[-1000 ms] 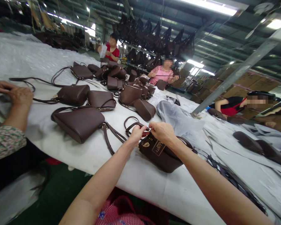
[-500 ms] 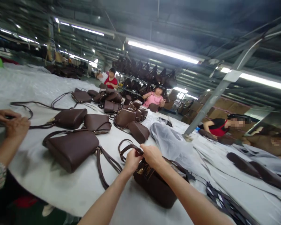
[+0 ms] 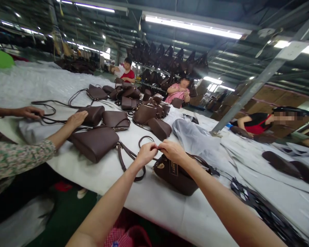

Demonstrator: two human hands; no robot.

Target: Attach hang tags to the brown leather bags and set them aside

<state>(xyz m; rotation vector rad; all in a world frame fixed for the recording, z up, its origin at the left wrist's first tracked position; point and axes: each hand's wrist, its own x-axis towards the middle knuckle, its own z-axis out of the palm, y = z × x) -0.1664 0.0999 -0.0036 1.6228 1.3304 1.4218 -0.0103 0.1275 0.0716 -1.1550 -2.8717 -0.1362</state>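
Note:
A dark brown handbag point(image 3: 179, 183) with a gold badge and a dark lettered tag lies at the table's near edge, below my hands. My left hand point(image 3: 146, 154) is closed in a pinch on its thin brown strap, which curves up behind in a loop point(image 3: 145, 138). Right against it, my right hand point(image 3: 173, 151) pinches the same strap, fingertips almost touching the left ones. The exact spot under the fingers is hidden. Left of my hands rests another brown handbag point(image 3: 95, 144), its strap point(image 3: 122, 159) trailing toward my left wrist.
Several more brown bags point(image 3: 145, 115) cover the white table point(image 3: 149, 202). Clear plastic point(image 3: 189, 137) and a bundle of black straps point(image 3: 267, 212) lie to the right. At left, a co-worker's hand point(image 3: 78, 120) rests by a bag. A slanted metal post point(image 3: 249, 92) rises at right.
My view has shifted, showing more of the near table edge. My hands keep their pinch on the strap. The co-worker's hands at left have parted, one now beside a bag.

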